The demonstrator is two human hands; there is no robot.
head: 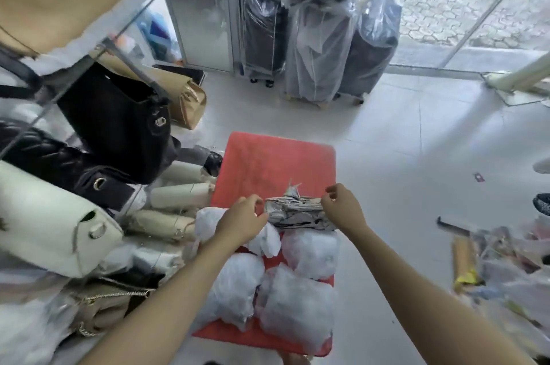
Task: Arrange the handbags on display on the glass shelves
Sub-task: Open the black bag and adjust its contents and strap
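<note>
From the head camera, looking down, both bare arms reach over a red bench standing on the tiled floor. At its middle lies a crumpled grey paper bundle, most likely bag stuffing or wrapping. The left hand has its fingers curled in a pinch at the bundle's left end, and the right hand is curled the same way at the right end; whether either truly grips the paper or only touches it, I cannot tell. Nearer the body on the bench sit several plastic-wrapped packages, their contents hidden by the cloudy film.

The handbags are on the glass shelves to the left: a black handbag and a tan handbag on one level, a quilted black bag and a white handbag closer in, more cream ones lower down. They look soft-sided and light, likely to sag unless stuffed. The smooth leather-like faces could slip, so the top edge or strap rings seem the safest hold. Set them down gently, since the shelves are glass.

Wrapped suitcases stand by the glass front.

No brand, label or writing is readable; the picture is blurred.
</note>
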